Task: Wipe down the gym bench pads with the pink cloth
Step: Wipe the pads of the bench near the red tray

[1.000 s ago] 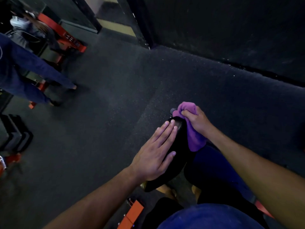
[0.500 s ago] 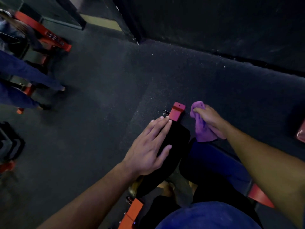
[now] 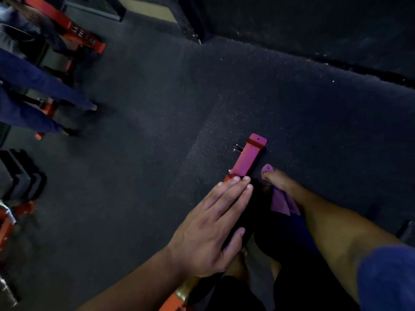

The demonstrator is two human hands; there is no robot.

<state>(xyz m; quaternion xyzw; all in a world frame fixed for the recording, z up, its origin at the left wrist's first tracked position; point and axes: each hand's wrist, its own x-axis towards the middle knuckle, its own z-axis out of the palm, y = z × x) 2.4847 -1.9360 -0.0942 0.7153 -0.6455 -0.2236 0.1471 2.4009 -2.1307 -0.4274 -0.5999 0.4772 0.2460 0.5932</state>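
Note:
A narrow black bench pad (image 3: pixel 256 212) runs from the bottom centre up toward a red frame bar (image 3: pixel 248 157). My left hand (image 3: pixel 215 223) lies flat on the pad with straight fingers, fingertips near the pad's far end. My right hand (image 3: pixel 280 182) grips the pink-purple cloth (image 3: pixel 281 204) against the pad's right side; part of the cloth pokes out past my fingers, the rest hangs under my wrist. Most of the pad's right face is dark and hard to make out.
Dark speckled rubber floor (image 3: pixel 157 131) surrounds the bench. Another person's legs in blue trousers (image 3: pixel 40 86) stand at the left by an orange-red machine frame (image 3: pixel 74 30). Black stacked blocks (image 3: pixel 20 173) sit at the left edge. A dark wall (image 3: pixel 314 23) runs along the back right.
My right hand slid the cloth from the pad's far end back and down along its right side. The red frame bar came into view. My left hand stayed flat on the pad.

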